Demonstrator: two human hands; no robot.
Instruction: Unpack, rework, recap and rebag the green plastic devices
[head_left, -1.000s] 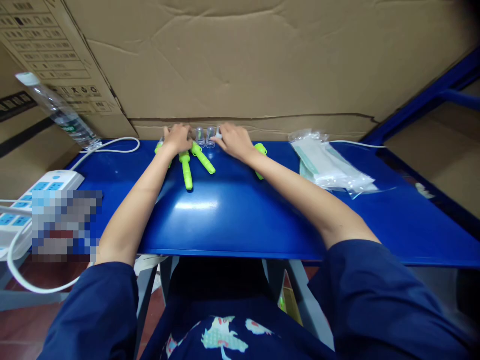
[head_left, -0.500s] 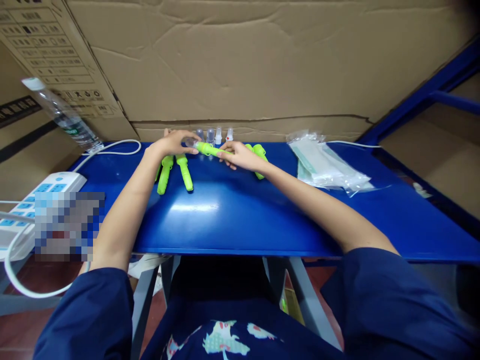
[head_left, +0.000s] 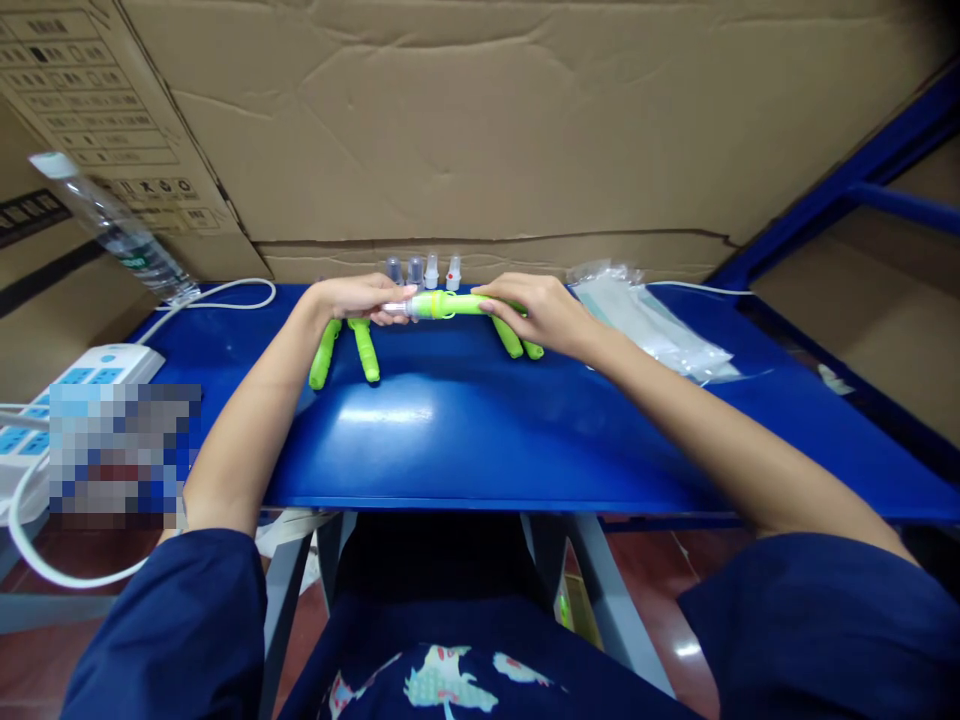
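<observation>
Blue table [head_left: 480, 430] beneath. Right hand [head_left: 544, 310] clamped on narrow end of lime-green stick [head_left: 429, 304]; left hand [head_left: 360, 300] pinches its clear end. Stick lies sideways between hands, over table. Green handles [head_left: 366, 352] near left hand. Small clear caps [head_left: 415, 270] behind stick.

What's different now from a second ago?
A bright-green plastic stick with a clear end has been taken up: left hand on its clear end, right hand on its green end. The right hand has moved rightward, away from the row of small clear plastic caps. The clear plastic bottle, white plastic power strip and clear plastic packet stayed put.
</observation>
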